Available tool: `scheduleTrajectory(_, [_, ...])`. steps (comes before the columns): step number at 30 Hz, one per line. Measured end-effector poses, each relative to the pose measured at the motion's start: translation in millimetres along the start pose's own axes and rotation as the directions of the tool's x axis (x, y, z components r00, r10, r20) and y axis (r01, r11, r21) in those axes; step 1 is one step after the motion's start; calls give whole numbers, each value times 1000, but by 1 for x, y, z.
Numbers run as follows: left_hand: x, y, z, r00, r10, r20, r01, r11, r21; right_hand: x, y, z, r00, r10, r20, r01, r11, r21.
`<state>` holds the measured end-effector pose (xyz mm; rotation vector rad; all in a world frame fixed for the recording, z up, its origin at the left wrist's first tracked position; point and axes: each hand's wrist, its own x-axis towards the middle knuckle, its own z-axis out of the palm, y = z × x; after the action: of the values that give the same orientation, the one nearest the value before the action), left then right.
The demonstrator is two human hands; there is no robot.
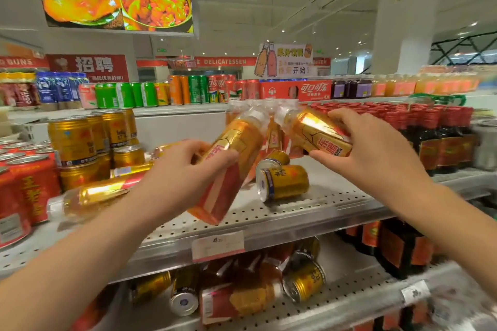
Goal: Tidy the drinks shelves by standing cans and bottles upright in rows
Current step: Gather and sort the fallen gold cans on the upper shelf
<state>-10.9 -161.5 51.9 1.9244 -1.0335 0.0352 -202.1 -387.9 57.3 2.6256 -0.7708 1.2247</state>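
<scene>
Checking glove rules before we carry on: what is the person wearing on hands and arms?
Nothing worn is in view. The left hand and right hand have no gloves or rings that show. The left forearm and right forearm are uncovered to the picture's edge: no sleeves, watch or bands.

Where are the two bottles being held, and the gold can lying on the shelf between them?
Left bottle (242, 137): head view, on its gold label.
Right bottle (314, 129): head view, on its gold label.
Tipped gold can (290, 183): head view, on its side wall.
</scene>
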Motion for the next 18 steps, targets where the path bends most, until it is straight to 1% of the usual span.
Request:
scheduleTrajectory(3, [36, 35, 45, 994, -69, 87, 73, 996, -48, -2, 36, 2, 997, 58, 59, -57, 998, -28])
scheduleTrajectory(5, [65, 55, 74, 990, -98, 106, 104, 993, -58, 0, 58, 6, 992, 75, 100, -72, 997, -40])
scheduleTrajectory(7, [95, 71, 101, 984, -148, 95, 155, 985, -69, 2, 78, 11, 989, 61, 134, -52, 996, -67])
scheduleTrajectory(9, [123, 82, 126, 982, -183, 55, 186, 981, -53, 5, 93, 18, 986, 24, 166, -9, 996, -93])
scheduleTrajectory(12, [155, 84, 156, 975, -219, 39, 221, 975, -34, 9, 108, 29, 974, -19, 227, 44, 993, -106])
scheduleTrajectory(18, [199, 74, 195, 953, -302, -19, 300, 935, 192, 13, 115, 58, 936, -58, 348, 89, 993, -75])
